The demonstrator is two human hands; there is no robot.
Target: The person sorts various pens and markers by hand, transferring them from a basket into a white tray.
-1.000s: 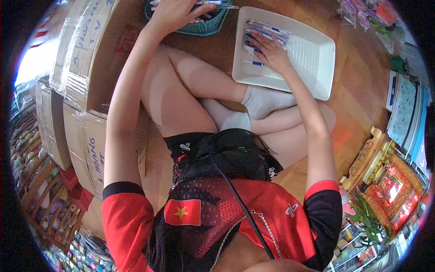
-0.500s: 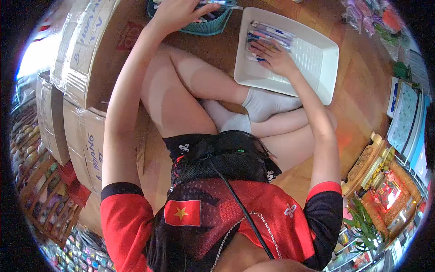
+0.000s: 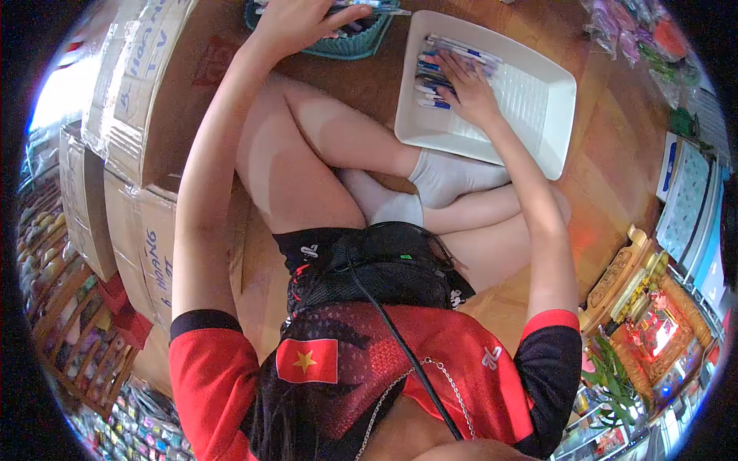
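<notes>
My left hand is over a teal basket at the top edge of the view. Its thumb stretches out to the right beside several pens, but the other fingers are cut off, so whether it grips any pens is hidden. My right hand is inside a white tray, palm down. Its fingers are spread over a row of white and blue pens lying side by side at the tray's left. The hand is open, and some pens are covered by the fingers.
My crossed legs in white socks are on the wooden floor just below the tray. Cardboard boxes are stacked at the left. Plastic-wrapped flowers lie at the top right, and a carved wooden shrine stands at the lower right.
My right hand has shifted slightly up and right across the pens, uncovering more of them at the left of the tray. My left hand has barely moved.
</notes>
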